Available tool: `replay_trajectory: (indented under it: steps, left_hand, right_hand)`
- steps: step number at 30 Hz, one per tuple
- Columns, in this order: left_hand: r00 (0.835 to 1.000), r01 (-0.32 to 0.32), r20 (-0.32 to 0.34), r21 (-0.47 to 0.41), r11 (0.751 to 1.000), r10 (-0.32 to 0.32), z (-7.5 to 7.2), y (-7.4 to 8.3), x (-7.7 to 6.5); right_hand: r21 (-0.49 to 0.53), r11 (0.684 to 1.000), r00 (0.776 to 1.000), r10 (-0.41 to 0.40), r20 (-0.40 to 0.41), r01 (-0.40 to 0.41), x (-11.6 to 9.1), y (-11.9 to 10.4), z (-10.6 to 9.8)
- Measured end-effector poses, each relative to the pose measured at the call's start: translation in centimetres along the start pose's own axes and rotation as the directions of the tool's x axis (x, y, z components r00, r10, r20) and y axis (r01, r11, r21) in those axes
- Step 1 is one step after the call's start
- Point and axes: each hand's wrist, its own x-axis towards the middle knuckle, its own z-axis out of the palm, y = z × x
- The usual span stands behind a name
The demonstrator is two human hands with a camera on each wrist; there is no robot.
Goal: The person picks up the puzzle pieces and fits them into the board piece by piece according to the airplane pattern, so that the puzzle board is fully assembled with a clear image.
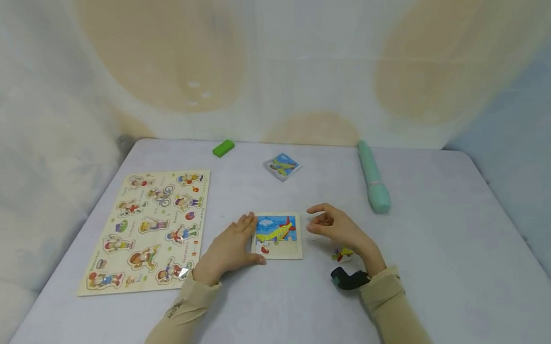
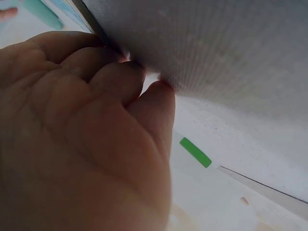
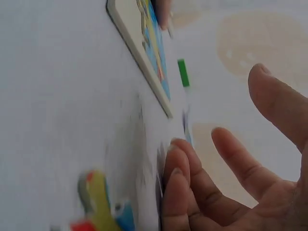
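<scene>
A small wood-framed jigsaw puzzle (image 1: pixel 302 245) with a yellow airplane on blue lies flat in the middle of the table; pale backing shows along its lower part. My left hand (image 1: pixel 233 251) rests along the puzzle's left side, fingers at the upper left corner and thumb near the lower left one. Just right of the puzzle my right hand (image 1: pixel 340 229) hovers with fingers loosely bent, thumb and fingertips apart and nothing between them. Loose colourful puzzle pieces (image 1: pixel 342 253) lie under the right wrist; in the right wrist view the pieces (image 3: pixel 98 197) are blurred.
A large wooden picture board (image 1: pixel 130 235) with cartoon figures lies at left. Toward the back are a green block (image 1: pixel 223 148) and a small airplane picture (image 1: pixel 282 166). A mint-green, long-handled object (image 1: pixel 374 177) lies at the right rear. A black camera (image 1: pixel 349 278) is at the right wrist.
</scene>
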Motion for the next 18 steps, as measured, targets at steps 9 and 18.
replay_trajectory:
  steps: [9,18]
  left_hand:
    - [1.000,-0.014,0.000,0.003,1.000,0.014,-0.2,-0.1,0.1]
    - [1.000,0.002,0.002,-0.005,1.000,-0.002,-0.1,0.0,0.0]
  right_hand:
    - [0.061,0.998,0.994,0.005,0.111,-0.012,-3.3,2.9,-4.3]
    - [-0.017,0.995,0.990,-0.101,0.102,0.103,-4.9,4.6,-4.2]
